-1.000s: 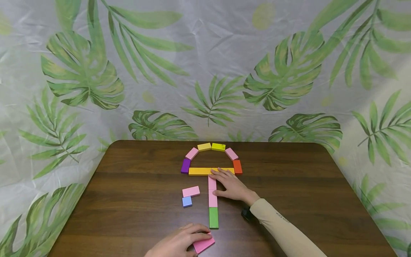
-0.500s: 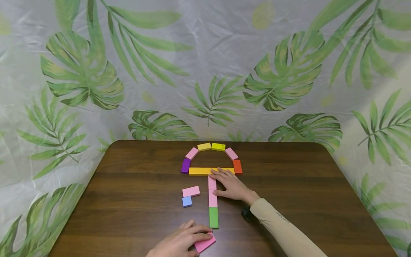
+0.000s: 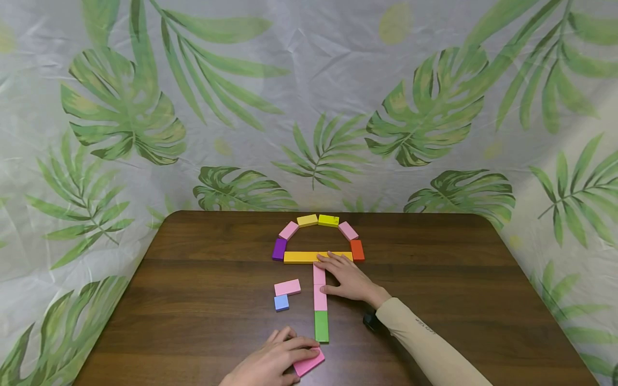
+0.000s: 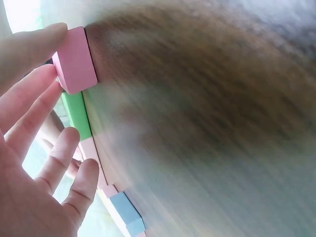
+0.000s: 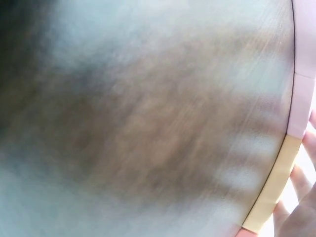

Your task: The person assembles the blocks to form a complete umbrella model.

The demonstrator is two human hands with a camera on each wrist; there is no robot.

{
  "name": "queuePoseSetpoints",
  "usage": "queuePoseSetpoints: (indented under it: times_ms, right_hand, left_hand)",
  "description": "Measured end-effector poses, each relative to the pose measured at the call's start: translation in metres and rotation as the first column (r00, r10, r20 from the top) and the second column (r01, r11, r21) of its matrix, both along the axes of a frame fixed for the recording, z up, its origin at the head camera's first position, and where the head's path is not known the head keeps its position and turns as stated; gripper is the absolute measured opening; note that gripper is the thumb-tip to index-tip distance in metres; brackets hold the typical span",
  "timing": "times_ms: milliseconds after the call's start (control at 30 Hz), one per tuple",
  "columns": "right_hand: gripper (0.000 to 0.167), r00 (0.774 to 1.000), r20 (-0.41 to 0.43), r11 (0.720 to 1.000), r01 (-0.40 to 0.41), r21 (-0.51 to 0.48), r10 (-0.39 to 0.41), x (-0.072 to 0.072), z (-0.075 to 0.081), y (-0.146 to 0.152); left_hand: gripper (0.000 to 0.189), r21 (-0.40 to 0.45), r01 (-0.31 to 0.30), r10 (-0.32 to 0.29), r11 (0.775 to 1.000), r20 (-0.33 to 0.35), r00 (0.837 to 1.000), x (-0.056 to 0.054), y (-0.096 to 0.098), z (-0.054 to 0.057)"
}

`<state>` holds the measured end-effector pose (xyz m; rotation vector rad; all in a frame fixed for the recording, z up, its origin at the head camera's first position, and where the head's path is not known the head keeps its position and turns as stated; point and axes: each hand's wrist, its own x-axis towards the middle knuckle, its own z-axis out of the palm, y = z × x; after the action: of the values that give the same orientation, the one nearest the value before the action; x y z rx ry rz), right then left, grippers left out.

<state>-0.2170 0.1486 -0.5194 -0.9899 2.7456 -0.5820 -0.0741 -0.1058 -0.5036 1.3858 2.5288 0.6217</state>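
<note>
My left hand pinches a pink block between thumb and fingers; it lies at a slant just below the end of the green block. In the left wrist view the thumb is at one end of this pink block, two fingers at its side, and the other fingers are spread. My right hand rests with extended fingers on the long yellow-orange bar. Its thumb touches the lower of two pink blocks that run in line from the bar to the green block.
Above the bar is an arch of purple, pink, yellow and red blocks. Left of the column lie a pink block and a small blue block. Behind the brown table hangs a leaf-patterned cloth.
My left hand has shifted the pink block slightly up and right, closer to the green block. The right hand and the other blocks have stayed put.
</note>
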Motion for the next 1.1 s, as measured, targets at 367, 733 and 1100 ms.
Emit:
queuePoseSetpoints:
  times_ms: [367,733,1100]
  right_hand:
    - [0.069,1.000,0.006,1.000,0.000,0.004,0.000,0.0000,0.0012,-0.0009]
    - [0.070,1.000,0.004,1.000,-0.002,0.009,0.002,-0.0009,0.0000,-0.0007]
    - [0.069,1.000,0.008,1.000,-0.005,0.000,0.005,-0.0002,0.0008,-0.0004]
  left_hand:
    - [0.046,0.014,-0.018,0.018,1.000,-0.057,0.998,0.0009,-0.0005,0.0007]
    - [0.047,-0.021,-0.027,0.026,0.999,-0.046,0.999,0.0003,-0.0018,0.0027]
    - [0.052,-0.020,-0.045,0.044,0.999,-0.052,0.998,0.0006,-0.0017,0.0032]
